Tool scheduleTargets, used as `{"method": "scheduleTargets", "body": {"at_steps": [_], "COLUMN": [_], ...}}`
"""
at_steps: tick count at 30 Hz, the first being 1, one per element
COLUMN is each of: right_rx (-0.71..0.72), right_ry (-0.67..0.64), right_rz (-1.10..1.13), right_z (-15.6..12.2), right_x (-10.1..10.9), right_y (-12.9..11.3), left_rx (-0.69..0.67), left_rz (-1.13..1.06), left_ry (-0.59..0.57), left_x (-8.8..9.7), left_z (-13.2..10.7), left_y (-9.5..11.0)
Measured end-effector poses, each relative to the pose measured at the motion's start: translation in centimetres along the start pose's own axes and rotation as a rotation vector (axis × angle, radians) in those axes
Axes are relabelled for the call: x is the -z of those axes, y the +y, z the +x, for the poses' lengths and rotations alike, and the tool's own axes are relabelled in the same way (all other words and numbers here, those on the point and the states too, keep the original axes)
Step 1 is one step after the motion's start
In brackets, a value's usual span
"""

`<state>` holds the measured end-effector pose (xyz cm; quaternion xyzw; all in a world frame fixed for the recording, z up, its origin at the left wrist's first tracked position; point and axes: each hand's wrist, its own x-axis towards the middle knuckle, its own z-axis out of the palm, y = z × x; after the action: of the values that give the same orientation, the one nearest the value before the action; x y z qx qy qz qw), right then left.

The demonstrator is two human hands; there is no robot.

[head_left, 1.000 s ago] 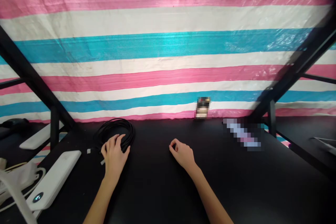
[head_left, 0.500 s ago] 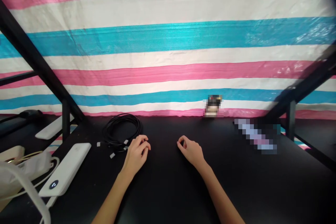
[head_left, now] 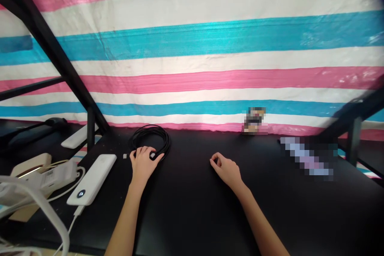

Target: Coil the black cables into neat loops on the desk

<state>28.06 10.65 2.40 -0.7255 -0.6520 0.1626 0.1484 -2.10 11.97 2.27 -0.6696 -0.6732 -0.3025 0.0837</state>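
Note:
A coil of black cable point(head_left: 166, 140) lies on the black table point(head_left: 186, 204), left of the middle. My left hand point(head_left: 144, 164) reaches over the near side of the coil, palm down, with its fingers and thumb spread and touching or nearly touching the loops. It hides part of the cable. One pale connector point(head_left: 153, 155) shows between thumb and fingers, and another light connector point(head_left: 125, 156) lies to the left of the hand. My right hand point(head_left: 226, 170) rests on the table to the right, fingers curled in and thumb against the index finger, with nothing visible in it.
A white power bank point(head_left: 93, 180) with a plugged-in cable lies at left, beside a white power strip point(head_left: 57, 176). Black frame bars point(head_left: 57, 52) slant up at both sides. Blurred-out items point(head_left: 306, 156) sit at right; a striped sheet point(head_left: 192, 64) hangs behind.
My left hand has moved left and slightly forward onto the cable coil, its fingers spreading. My right hand keeps its curled pose. The view has shifted a little to the left.

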Motion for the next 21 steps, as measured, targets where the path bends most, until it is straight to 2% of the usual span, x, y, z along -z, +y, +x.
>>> {"method": "scheduleTargets", "body": {"at_steps": [6, 11, 16, 18, 21], "right_rx": [0.015, 0.03, 0.046, 0.048, 0.047], "right_ry": [0.017, 0.027, 0.029, 0.029, 0.03], "right_rz": [0.013, 0.029, 0.037, 0.038, 0.034], "right_z": [0.0, 0.0, 0.0, 0.0, -0.1], "right_x": [-0.1, -0.3, -0.4, -0.3, -0.2], "right_y": [0.2, 0.5, 0.6, 0.5, 0.4], "left_rx": [0.008, 0.116, 0.251, 0.249, 0.223], "left_rz": [-0.066, -0.164, -0.313, -0.383, -0.469], "left_ry": [0.05, 0.22, 0.444, 0.48, 0.468], "left_x": [-0.3, -0.2, 1.9, 3.1, 4.5], "left_z": [0.2, 1.2, 3.9, 4.9, 5.6], "left_y": [0.1, 0.7, 0.4, 0.2, 0.5]}}
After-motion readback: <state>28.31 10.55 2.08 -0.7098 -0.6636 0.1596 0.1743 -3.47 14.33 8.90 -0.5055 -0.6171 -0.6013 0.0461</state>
